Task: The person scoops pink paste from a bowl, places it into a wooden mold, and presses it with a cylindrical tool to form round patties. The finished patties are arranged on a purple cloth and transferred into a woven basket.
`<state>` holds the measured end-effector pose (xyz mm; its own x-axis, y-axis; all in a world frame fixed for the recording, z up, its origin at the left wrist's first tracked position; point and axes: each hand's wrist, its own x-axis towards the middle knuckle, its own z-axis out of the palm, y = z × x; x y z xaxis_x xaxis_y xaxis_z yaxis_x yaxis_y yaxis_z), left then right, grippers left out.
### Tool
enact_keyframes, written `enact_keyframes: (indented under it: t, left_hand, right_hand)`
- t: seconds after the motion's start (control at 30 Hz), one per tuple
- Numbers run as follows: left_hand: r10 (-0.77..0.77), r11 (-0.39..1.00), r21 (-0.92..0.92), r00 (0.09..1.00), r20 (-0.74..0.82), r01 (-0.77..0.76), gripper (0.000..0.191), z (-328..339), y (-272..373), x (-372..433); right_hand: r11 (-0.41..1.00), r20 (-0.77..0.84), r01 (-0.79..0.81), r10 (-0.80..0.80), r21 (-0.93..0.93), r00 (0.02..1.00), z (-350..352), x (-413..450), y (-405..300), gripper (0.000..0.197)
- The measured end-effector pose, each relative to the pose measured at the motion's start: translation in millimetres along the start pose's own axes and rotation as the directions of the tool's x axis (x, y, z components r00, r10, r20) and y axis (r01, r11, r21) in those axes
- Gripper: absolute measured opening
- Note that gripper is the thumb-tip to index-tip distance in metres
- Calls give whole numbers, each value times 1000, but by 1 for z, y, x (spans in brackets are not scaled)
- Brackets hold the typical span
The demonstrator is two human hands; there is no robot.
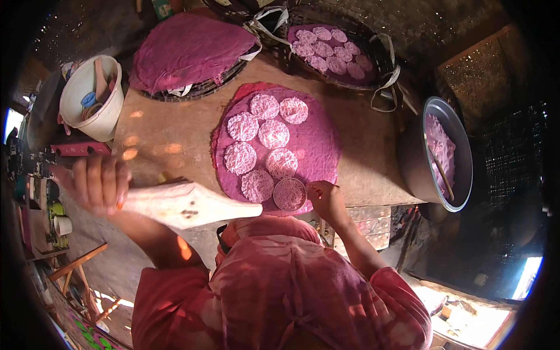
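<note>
My left hand (98, 183), slightly blurred, grips the broad end of a pale wooden press-like tool (188, 205) with dark holes on its face. The tool's narrow tip points right and ends beside a thin round ring mould (274, 199). My right hand (323, 199) pinches the ring's right edge. Inside the ring lies a disc of fine pink noodle strands (289, 195). Several similar lacy pink discs (274, 134) rest behind it on a round purple cloth (317, 140), which covers a flat round base whose make is hidden.
The cloth lies on a wooden table (367, 175). A metal pot (411, 162) of pink dough with a stick stands right. Behind are a woven basket (380, 65) of pink discs and a cloth-covered tray (188, 48). A white bucket (111, 109) holding utensils stands left.
</note>
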<state>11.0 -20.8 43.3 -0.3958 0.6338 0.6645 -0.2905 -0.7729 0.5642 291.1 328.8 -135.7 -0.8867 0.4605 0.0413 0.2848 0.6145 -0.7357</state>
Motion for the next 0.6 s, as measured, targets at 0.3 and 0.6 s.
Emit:
enact_keyframes:
  t: [0.3, 0.6]
  left_hand:
    - [90, 994, 59, 996, -30, -88, 78, 13, 15, -34]
    - [55, 998, -15, 995, 87, -54, 79, 16, 4, -22]
  right_hand:
    - [999, 39, 17, -16, -27, 999, 1, 10, 6, 14]
    - [983, -99, -3, -16, -184, 995, -35, 47, 50, 15]
